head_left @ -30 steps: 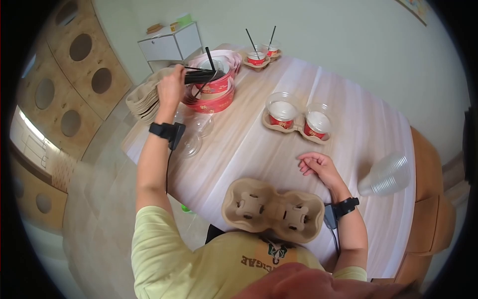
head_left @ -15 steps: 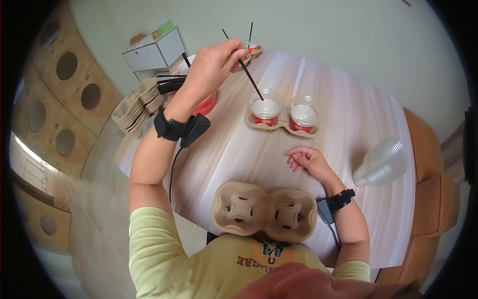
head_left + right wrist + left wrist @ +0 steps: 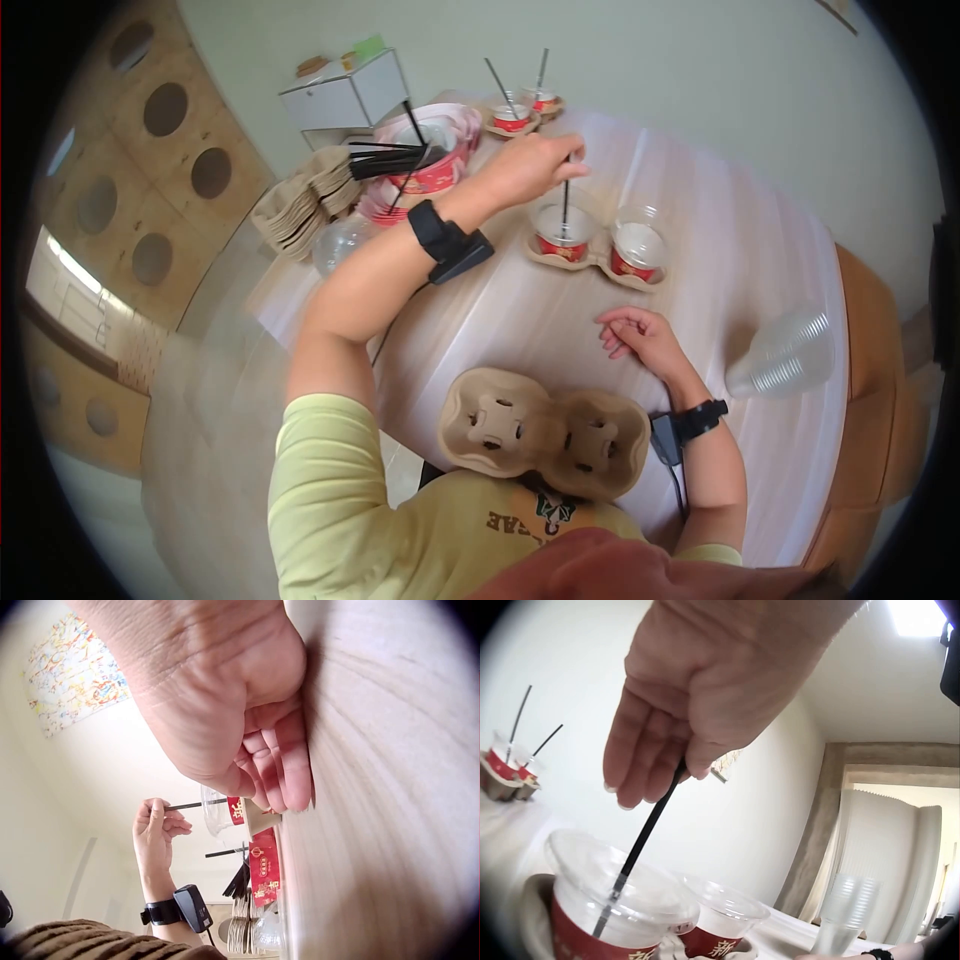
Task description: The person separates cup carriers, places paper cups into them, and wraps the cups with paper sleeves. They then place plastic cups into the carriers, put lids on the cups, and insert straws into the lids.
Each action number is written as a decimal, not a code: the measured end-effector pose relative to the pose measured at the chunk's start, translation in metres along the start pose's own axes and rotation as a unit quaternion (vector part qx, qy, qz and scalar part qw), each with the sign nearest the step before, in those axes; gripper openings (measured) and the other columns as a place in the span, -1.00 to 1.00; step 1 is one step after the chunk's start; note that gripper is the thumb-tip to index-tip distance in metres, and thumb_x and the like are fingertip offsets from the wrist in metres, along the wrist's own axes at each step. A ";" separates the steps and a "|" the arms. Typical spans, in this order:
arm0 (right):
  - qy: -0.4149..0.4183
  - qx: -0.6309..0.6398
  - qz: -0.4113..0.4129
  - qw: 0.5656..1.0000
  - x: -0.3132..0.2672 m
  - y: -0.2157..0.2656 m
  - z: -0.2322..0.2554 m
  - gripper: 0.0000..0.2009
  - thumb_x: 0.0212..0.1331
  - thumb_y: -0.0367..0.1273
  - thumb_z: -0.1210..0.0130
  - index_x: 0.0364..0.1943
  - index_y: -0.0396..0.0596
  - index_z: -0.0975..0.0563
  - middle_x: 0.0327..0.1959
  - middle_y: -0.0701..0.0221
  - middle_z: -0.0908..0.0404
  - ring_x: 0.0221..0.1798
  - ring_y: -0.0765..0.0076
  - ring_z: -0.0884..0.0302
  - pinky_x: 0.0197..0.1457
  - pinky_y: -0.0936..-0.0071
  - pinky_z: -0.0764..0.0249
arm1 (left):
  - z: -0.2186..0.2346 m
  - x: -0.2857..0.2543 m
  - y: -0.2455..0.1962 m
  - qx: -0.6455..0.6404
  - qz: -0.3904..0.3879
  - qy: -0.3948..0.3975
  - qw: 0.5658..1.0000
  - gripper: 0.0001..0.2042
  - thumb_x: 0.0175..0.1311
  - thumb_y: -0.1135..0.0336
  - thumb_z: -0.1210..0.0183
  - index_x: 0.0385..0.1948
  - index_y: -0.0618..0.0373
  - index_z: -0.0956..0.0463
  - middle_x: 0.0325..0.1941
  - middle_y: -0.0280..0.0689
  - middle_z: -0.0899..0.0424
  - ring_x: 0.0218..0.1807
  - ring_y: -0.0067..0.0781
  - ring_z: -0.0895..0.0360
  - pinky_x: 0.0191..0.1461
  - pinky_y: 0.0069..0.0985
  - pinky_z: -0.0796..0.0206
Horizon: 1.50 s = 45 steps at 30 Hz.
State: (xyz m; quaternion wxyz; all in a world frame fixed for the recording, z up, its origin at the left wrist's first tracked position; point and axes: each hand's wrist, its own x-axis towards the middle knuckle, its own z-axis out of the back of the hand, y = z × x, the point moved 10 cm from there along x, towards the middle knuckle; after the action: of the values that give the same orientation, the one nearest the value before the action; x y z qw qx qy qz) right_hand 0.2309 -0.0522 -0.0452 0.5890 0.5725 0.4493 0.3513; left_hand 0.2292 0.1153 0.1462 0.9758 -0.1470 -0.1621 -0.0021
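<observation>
My left hand (image 3: pixel 535 168) pinches a black straw (image 3: pixel 646 829) between thumb and fingers. The straw's lower end stands inside the left clear plastic cup (image 3: pixel 592 862), which has a red band around it. Beside it, a second clear cup (image 3: pixel 638 240) with a red band and no straw shares the same brown pulp carrier (image 3: pixel 545 260). Nearer the body, my right hand (image 3: pixel 640 335) rests on the table with loosely curled fingers and nothing in them. A second pulp carrier (image 3: pixel 545 425), without cups, lies against the shirt.
More black straws (image 3: pixel 390 162) lie across a red container (image 3: pixel 425 180) at the back left, near stacked pulp carriers (image 3: pixel 290 215). Two cups with straws (image 3: pixel 510 118) stand at the far edge. Nested clear cups (image 3: pixel 785 355) lie to the right, and a clear lid (image 3: pixel 338 245) to the left.
My left hand went from the straws at the back left over to the left cup, bringing one straw down into it. My right hand has stayed on the table.
</observation>
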 end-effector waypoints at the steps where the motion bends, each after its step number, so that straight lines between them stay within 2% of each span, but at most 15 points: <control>1: -0.013 0.003 -0.004 1.000 0.000 0.000 0.003 -0.81 0.22 -0.43 0.10 -0.15 -0.17 -0.48 -0.40 0.42 -0.51 -0.38 0.55 -0.47 -0.31 0.60 -0.47 | 0.022 -0.009 -0.006 0.001 -0.017 -0.087 0.996 -0.74 0.18 0.14 -0.05 -0.25 0.12 -0.40 -0.57 -0.17 -0.54 -0.50 -0.29 -0.52 -0.41 -0.40 -0.31; 3: -0.004 0.005 0.001 1.000 -0.001 0.003 0.000 -0.81 0.22 -0.43 0.10 -0.15 -0.17 -0.48 -0.40 0.42 -0.51 -0.37 0.55 -0.47 -0.31 0.60 -0.47 | 0.056 -0.026 -0.001 -0.014 0.013 -0.154 0.988 -0.55 0.11 0.00 -0.08 -0.04 0.07 -0.32 -0.45 -0.09 -0.57 -0.36 -0.06 -0.52 -0.33 -0.26 -0.31; 5: -0.004 0.011 0.005 1.000 -0.002 0.004 0.000 -0.81 0.22 -0.43 0.10 -0.15 -0.17 -0.48 -0.40 0.42 -0.51 -0.37 0.55 -0.47 -0.31 0.60 -0.47 | 0.092 -0.052 0.024 0.004 0.065 -0.223 0.973 -0.61 0.13 0.04 -0.08 -0.11 0.11 -0.38 -0.45 -0.07 -0.58 -0.37 -0.05 -0.53 -0.32 -0.27 -0.32; 6: -0.007 0.011 0.005 1.000 -0.002 0.005 0.000 -0.81 0.22 -0.44 0.10 -0.15 -0.17 -0.48 -0.40 0.42 -0.51 -0.37 0.55 -0.47 -0.31 0.60 -0.47 | 0.104 -0.066 0.055 0.003 0.096 -0.243 0.965 -0.74 0.18 0.19 -0.05 -0.14 0.05 -0.42 -0.44 -0.14 -0.60 -0.57 -0.36 -0.49 -0.45 -0.46 -0.32; 7: -0.011 0.009 0.005 1.000 -0.002 0.005 0.001 -0.81 0.22 -0.44 0.10 -0.15 -0.17 -0.48 -0.39 0.41 -0.51 -0.37 0.55 -0.47 -0.31 0.60 -0.47 | 0.115 -0.080 0.087 0.053 0.114 -0.260 0.958 -0.79 0.17 0.26 -0.06 -0.19 0.09 -0.43 -0.49 -0.12 -0.58 -0.61 -0.42 -0.47 -0.52 -0.50 -0.31; 8: -0.009 0.009 0.006 1.000 -0.002 0.006 0.000 -0.81 0.22 -0.44 0.10 -0.15 -0.17 -0.48 -0.39 0.41 -0.51 -0.37 0.55 -0.47 -0.31 0.60 -0.47 | 0.128 -0.096 0.108 0.116 0.174 -0.252 0.945 -0.83 0.15 0.30 -0.07 -0.25 0.11 -0.44 -0.51 -0.08 -0.57 -0.58 -0.29 -0.50 -0.48 -0.44 -0.32; 9: -0.011 0.005 0.005 1.000 -0.002 0.007 0.000 -0.81 0.22 -0.44 0.10 -0.15 -0.17 -0.48 -0.39 0.42 -0.52 -0.36 0.55 -0.47 -0.31 0.61 -0.47 | 0.139 -0.115 0.123 0.190 0.129 -0.301 0.926 -0.85 0.13 0.32 -0.08 -0.29 0.12 -0.44 -0.51 -0.04 -0.56 -0.52 -0.11 -0.52 -0.44 -0.36 -0.33; 10: -0.014 0.001 0.005 1.000 -0.002 0.008 0.000 -0.81 0.22 -0.44 0.10 -0.16 -0.18 -0.48 -0.39 0.42 -0.52 -0.36 0.55 -0.47 -0.31 0.61 -0.46 | 0.144 -0.128 0.133 0.190 0.130 -0.302 0.925 -0.85 0.13 0.32 -0.08 -0.29 0.12 -0.44 -0.51 -0.04 -0.56 -0.52 -0.11 -0.52 -0.44 -0.36 -0.33; 12: -0.016 0.000 0.006 1.000 -0.002 0.008 0.000 -0.81 0.22 -0.43 0.10 -0.16 -0.18 -0.48 -0.39 0.42 -0.52 -0.37 0.56 -0.47 -0.32 0.61 -0.46 | 0.135 -0.151 0.173 0.282 0.306 -0.177 0.892 -0.87 0.10 0.33 -0.07 -0.34 0.10 -0.47 -0.45 -0.04 -0.56 -0.33 0.01 -0.51 -0.30 -0.23 -0.33; 16: -0.023 -0.004 0.006 1.000 -0.003 0.007 0.000 -0.81 0.23 -0.45 0.12 -0.15 -0.20 -0.47 -0.38 0.41 -0.52 -0.36 0.57 -0.49 -0.32 0.64 -0.47 | 0.100 -0.167 0.188 0.204 0.336 -0.127 0.911 -0.85 0.07 0.35 -0.07 -0.31 0.06 -0.45 -0.43 -0.03 -0.56 -0.29 0.00 -0.52 -0.26 -0.20 -0.33; 21: -0.030 -0.003 0.002 1.000 -0.002 0.004 0.002 -0.81 0.23 -0.43 0.10 -0.16 -0.20 -0.48 -0.39 0.42 -0.53 -0.38 0.58 -0.49 -0.32 0.64 -0.47 | 0.036 -0.152 0.173 0.210 0.165 -0.042 0.963 -0.73 0.03 0.51 0.02 -0.24 -0.05 -0.51 -0.34 -0.12 -0.59 -0.25 -0.08 -0.53 -0.20 -0.23 -0.33; 31: -0.020 -0.004 0.008 1.000 -0.003 0.005 0.001 -0.81 0.21 -0.46 0.11 -0.15 -0.18 -0.48 -0.38 0.42 -0.52 -0.36 0.55 -0.48 -0.31 0.61 -0.47 | 0.037 -0.144 0.168 0.170 0.176 0.020 0.969 -0.66 -0.13 0.64 0.02 -0.30 0.06 -0.57 -0.30 -0.14 -0.60 -0.23 -0.13 -0.55 -0.16 -0.35 -0.37; 36: -0.020 -0.007 0.009 1.000 -0.004 0.006 0.001 -0.81 0.22 -0.43 0.10 -0.15 -0.17 -0.48 -0.38 0.42 -0.52 -0.36 0.56 -0.48 -0.31 0.61 -0.47 | 0.103 -0.142 0.110 0.019 0.104 -0.175 0.979 -0.81 0.06 0.53 -0.07 -0.26 0.16 -0.53 -0.37 -0.23 -0.64 -0.31 -0.36 -0.57 -0.21 -0.52 -0.38; 40: -0.024 -0.005 0.003 1.000 -0.003 0.003 0.002 -0.80 0.22 -0.41 0.09 -0.15 -0.17 -0.47 -0.38 0.43 -0.51 -0.36 0.56 -0.47 -0.31 0.61 -0.47 | 0.140 -0.144 0.083 -0.163 0.160 -0.275 0.934 -0.84 0.24 0.39 0.00 -0.25 0.21 -0.52 -0.42 -0.35 -0.60 -0.38 -0.65 -0.50 -0.41 -0.70 -0.33; 45: -0.022 -0.005 0.000 1.000 -0.004 0.007 0.000 -0.80 0.22 -0.40 0.08 -0.14 -0.17 -0.47 -0.37 0.44 -0.51 -0.36 0.57 -0.47 -0.30 0.63 -0.47 | 0.148 -0.119 0.014 -0.364 -0.029 -0.289 0.885 -0.74 0.33 0.23 0.10 -0.32 0.26 -0.44 -0.60 -0.40 -0.49 -0.57 -0.71 -0.40 -0.59 -0.78 -0.21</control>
State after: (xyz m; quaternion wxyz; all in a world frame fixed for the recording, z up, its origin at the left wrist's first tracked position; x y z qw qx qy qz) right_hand 0.2304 -0.0549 -0.0383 0.6017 0.5774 0.4339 0.3409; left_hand 0.0705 0.1664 0.2379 0.7630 -0.4813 -0.4289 -0.0468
